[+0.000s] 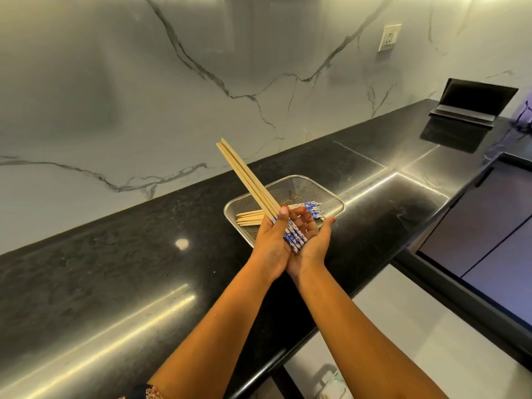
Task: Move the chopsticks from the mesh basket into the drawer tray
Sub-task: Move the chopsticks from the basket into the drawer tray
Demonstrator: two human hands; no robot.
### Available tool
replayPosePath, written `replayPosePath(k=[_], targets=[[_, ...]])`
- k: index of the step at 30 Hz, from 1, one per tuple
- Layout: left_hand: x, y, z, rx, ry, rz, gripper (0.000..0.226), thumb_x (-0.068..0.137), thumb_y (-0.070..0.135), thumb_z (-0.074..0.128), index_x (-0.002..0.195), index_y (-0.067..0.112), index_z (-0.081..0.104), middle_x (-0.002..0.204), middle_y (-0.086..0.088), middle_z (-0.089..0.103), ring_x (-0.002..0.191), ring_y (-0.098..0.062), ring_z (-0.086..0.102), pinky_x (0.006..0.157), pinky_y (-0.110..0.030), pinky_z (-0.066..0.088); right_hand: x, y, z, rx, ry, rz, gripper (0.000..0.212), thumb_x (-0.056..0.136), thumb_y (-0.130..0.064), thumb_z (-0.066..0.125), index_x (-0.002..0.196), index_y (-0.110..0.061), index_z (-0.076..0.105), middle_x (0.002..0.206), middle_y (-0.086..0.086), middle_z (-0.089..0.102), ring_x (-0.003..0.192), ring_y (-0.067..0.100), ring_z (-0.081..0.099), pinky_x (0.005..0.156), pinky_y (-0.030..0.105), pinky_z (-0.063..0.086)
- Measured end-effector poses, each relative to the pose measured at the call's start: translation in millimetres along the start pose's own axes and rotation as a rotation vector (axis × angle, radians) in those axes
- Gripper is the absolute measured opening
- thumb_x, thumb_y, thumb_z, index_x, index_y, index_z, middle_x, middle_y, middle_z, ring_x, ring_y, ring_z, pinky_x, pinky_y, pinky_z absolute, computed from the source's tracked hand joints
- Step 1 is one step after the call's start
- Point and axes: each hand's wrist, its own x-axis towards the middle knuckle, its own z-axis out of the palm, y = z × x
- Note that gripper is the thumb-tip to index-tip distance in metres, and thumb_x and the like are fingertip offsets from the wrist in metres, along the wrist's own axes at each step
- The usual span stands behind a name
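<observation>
Several chopsticks (247, 180), a small bundle, are held up over the near edge of the mesh basket (331, 197), bare wooden tips slanting up-left, blue-patterned ends down between the palms. The bundle is clasped by the left hand (269, 243), thumb pressed over it; the right hand (309, 240) is cupped open beneath the patterned ends, fingers spread, touching them but not closed on them. More chopsticks (252, 219) are left lying flat in the basket, wooden tips to the left, patterned ends to the right. The basket is set on a black countertop (115, 269), against a marble-veined wall (144, 82). A wall socket (389, 37) and a dark folded stand (472, 102) are seen far right. The drawer tray cannot be made out.
</observation>
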Motion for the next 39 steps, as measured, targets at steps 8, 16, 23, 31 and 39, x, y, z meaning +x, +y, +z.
replayPosePath(k=[8, 16, 23, 31, 39], targets=[[-3, -24, 13, 0.035, 0.019, -0.053, 0.022, 0.095, 0.022, 0.049, 0.113, 0.013, 0.058, 0.103, -0.012, 0.072, 0.098, -0.024, 0.069, 0.082, -0.038, 0.058, -7, -33, -26, -0.456, -0.012, 0.01, 0.05, 0.095, -0.051, 0.039, 0.105, -0.012, 0.067, 0.098, 0.014, 0.073, 0.09, 0.026, 0.072, 0.075, 0.035, 0.058], [-38, -103, 34, 0.258, -0.145, -0.18, 0.04, 0.093, 0.03, 0.049, 0.132, 0.019, 0.047, 0.123, -0.01, 0.064, 0.114, -0.028, 0.061, 0.098, -0.044, 0.049, -40, -141, -57, -1.236, -0.246, -0.207, 0.018, 0.09, -0.041, 0.056, 0.091, -0.03, 0.069, 0.079, -0.022, 0.071, 0.078, -0.007, 0.066, 0.057, 0.006, 0.049], [-89, -174, 40, 0.276, -0.211, -0.316, 0.033, 0.096, 0.028, 0.048, 0.123, 0.009, 0.047, 0.098, -0.009, 0.074, 0.097, -0.028, 0.069, 0.075, -0.029, 0.058, -69, -181, -102, -1.342, -0.283, -0.051, 0.016, 0.089, -0.019, 0.063, 0.101, -0.013, 0.072, 0.089, 0.005, 0.074, 0.081, 0.013, 0.071, 0.071, 0.022, 0.058], [-141, -213, 36, 0.382, -0.218, -0.403, 0.025, 0.1, 0.031, 0.036, 0.118, 0.022, 0.051, 0.108, -0.013, 0.069, 0.096, -0.024, 0.07, 0.078, -0.027, 0.058, -94, -169, -163, -1.346, -0.267, 0.151, 0.009, 0.088, -0.017, 0.064, 0.092, -0.018, 0.071, 0.082, -0.003, 0.075, 0.079, 0.013, 0.073, 0.067, 0.02, 0.057], [-171, -238, -11, 0.655, -0.195, -0.545, 0.011, 0.096, 0.021, 0.05, 0.105, 0.017, 0.056, 0.103, -0.005, 0.068, 0.102, -0.02, 0.064, 0.093, -0.038, 0.049, -115, -139, -220, -1.344, -0.255, 0.324, 0.01, 0.091, -0.015, 0.06, 0.091, -0.016, 0.07, 0.08, 0.0, 0.074, 0.072, 0.015, 0.073, 0.067, 0.022, 0.058]])
